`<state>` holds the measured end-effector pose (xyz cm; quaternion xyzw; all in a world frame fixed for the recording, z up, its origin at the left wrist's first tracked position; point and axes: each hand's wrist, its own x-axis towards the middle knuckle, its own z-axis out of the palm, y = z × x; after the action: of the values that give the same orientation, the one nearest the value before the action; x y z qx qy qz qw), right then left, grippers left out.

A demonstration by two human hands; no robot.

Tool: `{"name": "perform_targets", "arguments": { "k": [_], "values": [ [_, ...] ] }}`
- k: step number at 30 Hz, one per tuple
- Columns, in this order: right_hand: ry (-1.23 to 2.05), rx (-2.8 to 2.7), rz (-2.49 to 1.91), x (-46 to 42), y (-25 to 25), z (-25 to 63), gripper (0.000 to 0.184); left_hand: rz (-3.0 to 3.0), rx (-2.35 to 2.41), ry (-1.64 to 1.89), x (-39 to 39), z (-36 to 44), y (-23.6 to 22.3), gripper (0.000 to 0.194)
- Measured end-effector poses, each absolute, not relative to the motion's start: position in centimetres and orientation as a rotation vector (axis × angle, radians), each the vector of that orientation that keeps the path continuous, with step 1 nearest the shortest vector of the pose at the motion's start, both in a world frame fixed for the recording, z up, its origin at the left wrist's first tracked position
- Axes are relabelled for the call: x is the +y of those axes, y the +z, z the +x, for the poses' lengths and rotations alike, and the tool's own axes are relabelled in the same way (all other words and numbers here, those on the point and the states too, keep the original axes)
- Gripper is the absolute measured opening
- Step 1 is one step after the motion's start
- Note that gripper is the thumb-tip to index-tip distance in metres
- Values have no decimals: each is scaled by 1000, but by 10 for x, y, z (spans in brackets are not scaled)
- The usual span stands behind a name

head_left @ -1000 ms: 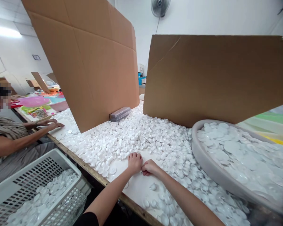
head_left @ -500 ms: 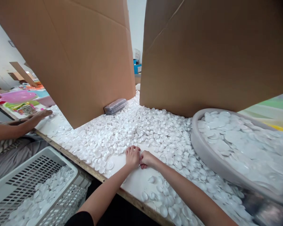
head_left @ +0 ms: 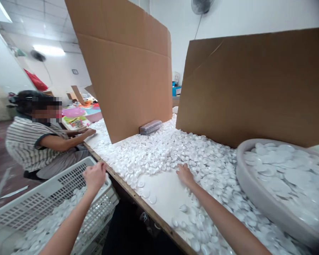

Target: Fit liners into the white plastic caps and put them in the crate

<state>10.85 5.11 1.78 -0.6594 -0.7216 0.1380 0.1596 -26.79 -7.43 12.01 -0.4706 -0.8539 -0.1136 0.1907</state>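
Mostly, see white discs heaped loose on the table, with more in the basket and tub. Looks like handling split between heap and basket: left hand near the basket's rim, fingers curled; right hand at the heap, fingers loosely bent. Can't tell any grip. Calls for clearance over rim and table edge. Note cardboard sheets walling the heap, plus a seated person beyond the basket.

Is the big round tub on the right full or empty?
Full, or nearly: white discs fill the round tub close to its rim.
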Motion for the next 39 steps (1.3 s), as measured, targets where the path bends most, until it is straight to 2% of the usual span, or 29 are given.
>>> {"name": "perform_targets", "arguments": {
  "k": [2,4,7,11,13,17,21,26,30,33,36,39],
  "values": [
    [301,-2096,-1829,52,2,111,38,-1098,-2422,-314,-86,-296,127,32],
    [248,-2098,-1742,51,-10,111,32,-1209,-2430,-310,-87,-293,121,29],
    [244,-2066,-1703,49,-13,108,23,-1682,-2406,-380,-66,-245,95,25],
    [278,-1952,-1766,43,-2,105,34,-2040,-2476,-493,-27,-161,58,28],
    [338,-1935,-1742,35,3,105,41,-2079,-2508,-481,-14,-132,51,30],
    [629,-2041,-1534,6,5,105,30,-2271,-2399,-411,-6,-115,60,26],
    [827,-2023,-1392,-24,6,101,27,-2586,-2354,-104,-19,-128,63,12],
    [815,-2033,-1466,-36,8,93,25,-2643,-2369,-32,-42,-141,46,37],
    [851,-1929,-1435,-27,7,98,24,-2699,-2362,-181,-40,-139,43,20],
    [906,-1816,-1492,-16,4,100,24,-2766,-2466,-578,-31,-122,41,15],
    [1259,-1644,-1613,-8,0,97,26,-2724,-2713,-1136,-24,-92,29,22],
    [1574,-1479,-1568,-7,-4,93,28,-2625,-2945,-1240,-22,-64,11,20]
  ]
}}
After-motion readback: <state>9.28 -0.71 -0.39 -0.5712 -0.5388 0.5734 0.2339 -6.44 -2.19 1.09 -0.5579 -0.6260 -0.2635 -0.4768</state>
